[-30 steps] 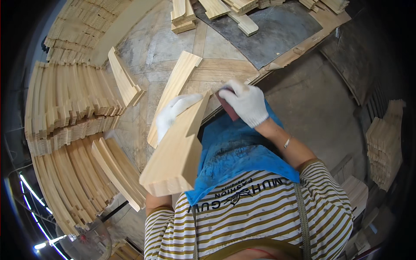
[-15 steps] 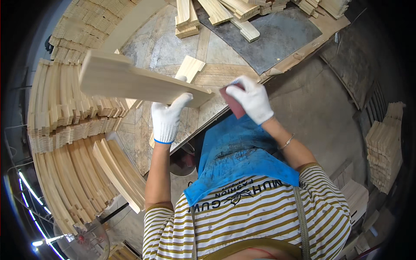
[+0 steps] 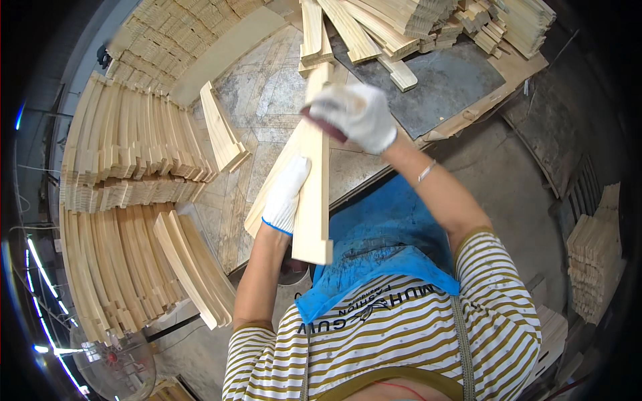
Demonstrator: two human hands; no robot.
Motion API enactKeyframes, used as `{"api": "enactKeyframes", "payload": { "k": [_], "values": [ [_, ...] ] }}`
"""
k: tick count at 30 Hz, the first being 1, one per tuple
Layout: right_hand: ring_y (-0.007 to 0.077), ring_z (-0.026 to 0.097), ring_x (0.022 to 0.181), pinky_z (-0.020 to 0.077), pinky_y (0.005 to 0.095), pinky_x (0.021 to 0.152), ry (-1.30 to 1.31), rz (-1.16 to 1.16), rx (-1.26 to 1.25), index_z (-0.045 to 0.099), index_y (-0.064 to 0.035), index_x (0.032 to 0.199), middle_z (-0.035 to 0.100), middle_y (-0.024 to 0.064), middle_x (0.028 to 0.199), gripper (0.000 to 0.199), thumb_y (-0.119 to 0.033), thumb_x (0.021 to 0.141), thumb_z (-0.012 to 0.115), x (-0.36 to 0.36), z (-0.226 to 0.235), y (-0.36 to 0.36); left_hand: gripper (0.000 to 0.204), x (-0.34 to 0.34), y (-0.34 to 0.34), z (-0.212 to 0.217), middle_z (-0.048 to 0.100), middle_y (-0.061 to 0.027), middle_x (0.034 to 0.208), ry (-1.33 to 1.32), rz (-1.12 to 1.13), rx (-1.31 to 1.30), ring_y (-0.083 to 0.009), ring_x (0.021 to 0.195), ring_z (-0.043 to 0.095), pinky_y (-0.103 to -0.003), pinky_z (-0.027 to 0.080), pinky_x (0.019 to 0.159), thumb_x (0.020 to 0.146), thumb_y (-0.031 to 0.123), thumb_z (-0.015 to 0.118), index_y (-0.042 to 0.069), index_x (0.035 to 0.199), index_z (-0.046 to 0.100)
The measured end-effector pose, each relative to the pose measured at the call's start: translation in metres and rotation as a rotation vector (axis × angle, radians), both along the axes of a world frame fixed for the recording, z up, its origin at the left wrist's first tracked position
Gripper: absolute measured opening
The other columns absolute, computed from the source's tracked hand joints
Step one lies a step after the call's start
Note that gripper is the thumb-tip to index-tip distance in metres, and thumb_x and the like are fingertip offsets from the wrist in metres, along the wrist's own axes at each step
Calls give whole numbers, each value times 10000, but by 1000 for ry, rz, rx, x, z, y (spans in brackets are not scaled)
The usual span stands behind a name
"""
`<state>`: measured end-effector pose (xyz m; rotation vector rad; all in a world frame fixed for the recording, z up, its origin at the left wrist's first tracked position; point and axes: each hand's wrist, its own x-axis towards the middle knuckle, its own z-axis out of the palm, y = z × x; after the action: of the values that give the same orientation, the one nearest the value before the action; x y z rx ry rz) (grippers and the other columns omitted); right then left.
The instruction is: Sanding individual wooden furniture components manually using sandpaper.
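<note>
The long pale wooden plank (image 3: 314,180) stands nearly upright in the view, its long axis running from 12 o'clock down to 6 o'clock, with the squared near end pointing at the person's chest and the far end reaching toward the heap of offcuts at the top. It is held above the grey, patterned counter (image 3: 267,100), just in front of the blue apron (image 3: 381,247).

The left hand (image 3: 286,195), in a white knit glove, lies flat along the plank's left face at about 9 o'clock of it, fingers pressed together and pointing up the length of the wood. The right hand (image 3: 358,115), also gloved in white, is curled around a dark reddish sanding block (image 3: 324,125) and presses it against the plank's upper part (the block mostly hidden under the fingers).

A second pale plank (image 3: 277,180) lies slanted on the counter just behind the held one. At 9 o'clock, curved pale wooden slats (image 3: 120,154) stand stacked in rows; at 1 o'clock, loose pale wooden pieces (image 3: 401,27) are piled over a dark grey sheet (image 3: 448,87).
</note>
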<state>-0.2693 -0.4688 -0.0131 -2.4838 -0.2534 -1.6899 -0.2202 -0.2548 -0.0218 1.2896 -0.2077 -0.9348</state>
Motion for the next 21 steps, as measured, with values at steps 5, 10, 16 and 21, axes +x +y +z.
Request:
{"api": "enactKeyframes", "payload": {
  "k": [5, 10, 16, 21],
  "values": [
    [152, 647, 575, 501, 259, 477, 170, -48, 475, 635, -212, 832, 651, -16, 697, 150, -350, 880, 602, 3, -13, -41, 552, -7, 11, 6, 629, -83, 1049, 111, -95, 27, -130, 816, 630, -261, 546, 672, 891, 315, 640, 9, 1318, 471],
    [165, 648, 655, 499, 296, 602, 325, 343, 672, 700, -117, 867, 673, 63, 753, 127, -228, 808, 718, -33, -25, 47, 540, -4, 16, 12, 609, -65, 1138, 107, -122, 107, -118, 912, 609, -279, 527, 773, 917, 311, 607, 20, 1347, 458],
    [199, 618, 612, 478, 345, 533, 473, 595, 406, 654, -210, 853, 602, 22, 673, 117, -320, 816, 671, -59, -21, 93, 543, 33, 4, 20, 626, -91, 1074, -261, -241, 225, -161, 947, 607, -318, 503, 834, 906, 298, 597, -10, 1336, 470],
    [250, 653, 795, 508, 338, 689, 507, -48, 1016, 653, -91, 932, 657, 106, 847, 253, -328, 847, 630, -36, -23, 5, 545, 61, 8, 6, 615, -121, 1065, -974, -336, 701, -233, 947, 622, -368, 496, 817, 862, 355, 615, 73, 1318, 518]
  ]
}}
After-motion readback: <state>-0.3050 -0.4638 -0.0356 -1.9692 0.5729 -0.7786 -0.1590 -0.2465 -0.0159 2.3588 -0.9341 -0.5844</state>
